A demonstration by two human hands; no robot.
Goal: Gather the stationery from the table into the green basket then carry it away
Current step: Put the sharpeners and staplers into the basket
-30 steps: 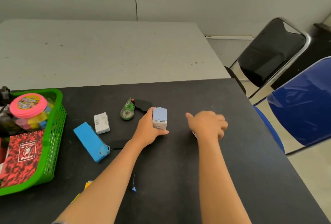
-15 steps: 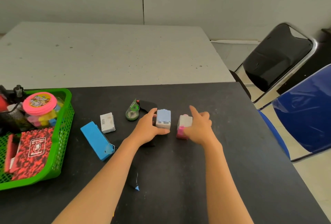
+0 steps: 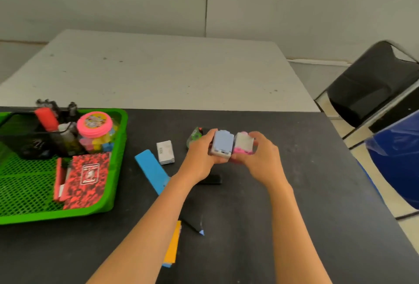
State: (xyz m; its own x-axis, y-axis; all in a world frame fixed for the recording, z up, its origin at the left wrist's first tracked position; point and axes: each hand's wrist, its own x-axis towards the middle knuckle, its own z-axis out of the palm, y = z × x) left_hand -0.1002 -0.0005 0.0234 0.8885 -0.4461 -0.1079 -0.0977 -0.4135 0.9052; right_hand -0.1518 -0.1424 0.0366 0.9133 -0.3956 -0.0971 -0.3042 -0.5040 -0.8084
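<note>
My left hand (image 3: 199,159) grips a pale blue sharpener box (image 3: 222,143), and my right hand (image 3: 264,159) grips a pink and white one (image 3: 243,145); the two boxes are pressed side by side just above the black table (image 3: 294,204). The green basket (image 3: 113,193) stands at the left, holding a red notebook (image 3: 88,179), a pink-lidded jar (image 3: 95,125) and a black pen holder (image 3: 25,138). On the table lie a blue stapler (image 3: 150,170), a small white box (image 3: 165,152), a green tape dispenser (image 3: 193,136), an orange sticky pad (image 3: 173,245), a black pen with a blue tip (image 3: 195,227) and a black object (image 3: 209,179) under my left wrist.
A grey table (image 3: 158,72) adjoins the black one at the back. A black chair (image 3: 371,88) and a blue chair (image 3: 394,159) stand off the right edge. A grey wall runs behind.
My right hand picked up the pink and white box and brought it left against the blue box in my left hand. Both hands rose a little; the view swung left toward the basket.
</note>
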